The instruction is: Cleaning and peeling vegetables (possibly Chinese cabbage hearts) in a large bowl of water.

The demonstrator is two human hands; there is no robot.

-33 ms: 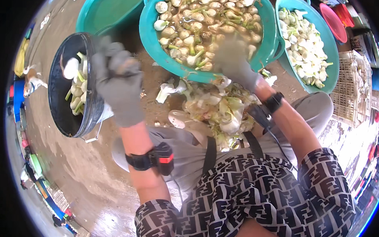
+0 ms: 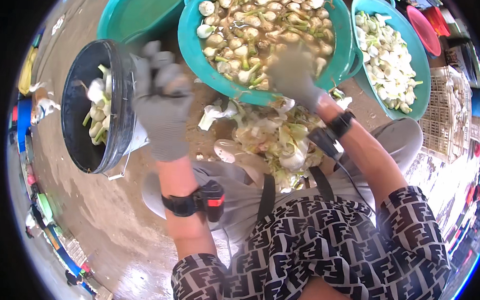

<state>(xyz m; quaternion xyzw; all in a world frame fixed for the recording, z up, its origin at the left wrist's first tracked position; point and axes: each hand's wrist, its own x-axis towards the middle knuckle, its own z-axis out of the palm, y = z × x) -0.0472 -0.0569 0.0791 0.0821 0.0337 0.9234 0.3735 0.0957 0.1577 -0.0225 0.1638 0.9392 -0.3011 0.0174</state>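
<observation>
The brown, dusty floor (image 2: 95, 213) spreads under everything around my bent legs. On it, ahead of me, stands the wide teal tub (image 2: 193, 58), smooth and round, filled with murky brown water and floating bulbs (image 2: 249, 33). A second teal tub (image 2: 421, 98), to its right, is heaped with pale, cleaner-looking bulbs (image 2: 395, 60). The round bucket (image 2: 74, 139) at my left, dark inside and with a wire handle, tips its mouth leftward and holds a cluster of white bulbs (image 2: 97, 115). Between my knees and the wide tub lies a loose pile of papery, crumpled peelings (image 2: 277, 135). My left hand (image 2: 165, 105), in a grey knitted glove, is just right of the bucket's rim, fingers partly curled; I cannot tell whether it has hold of anything. My right hand (image 2: 295, 75), gloved too, is over the near right part of the wide tub, too blurred for me to say how far it is open or what it grips. The bulbs are round, with firm green stems: in the water, one left of my right hand slants, its stem toward the upper right; in the bucket, left of my left hand, stems point mostly up-left or down-left, and one white bulb (image 2: 95, 90) is blurred.
</observation>
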